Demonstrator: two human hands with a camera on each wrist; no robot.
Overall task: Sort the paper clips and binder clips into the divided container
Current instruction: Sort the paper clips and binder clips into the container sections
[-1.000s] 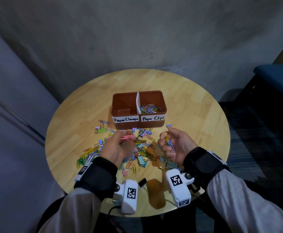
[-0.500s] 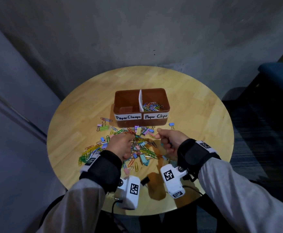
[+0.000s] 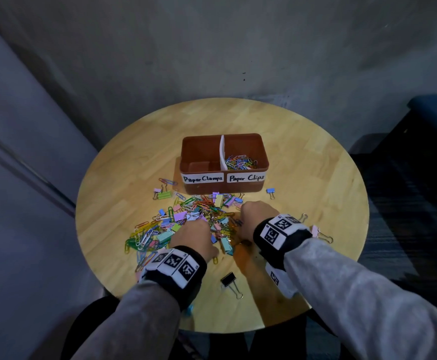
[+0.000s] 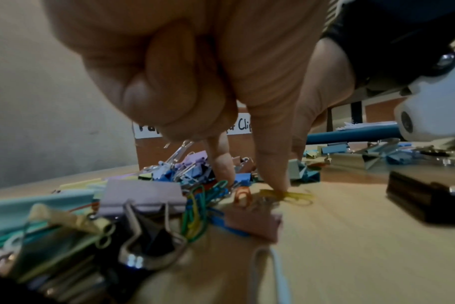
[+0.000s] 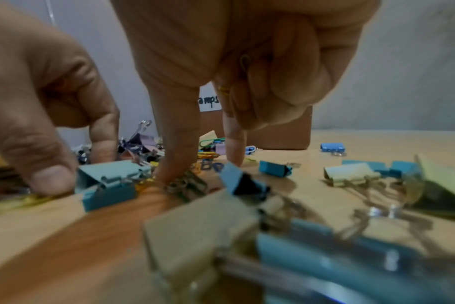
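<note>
Two hands down in a clip pile point(image 3: 186, 224) just before a brown divided box point(image 3: 224, 162) on a round tabletop point(image 3: 303, 203). Left hand point(image 3: 192, 240) pinning a yellow paper clip point(image 4: 294, 196) with a fingertip, nothing grasped. Right hand point(image 3: 257, 216) with paper clips point(image 5: 225, 90) clenched in its curled fingers.

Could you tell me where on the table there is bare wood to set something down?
Bare wood lies behind the divided container toward the wall, along the table edge on the left, and on the right beyond the blue binder clip. The pile of clips under both hands is crowded.
</note>
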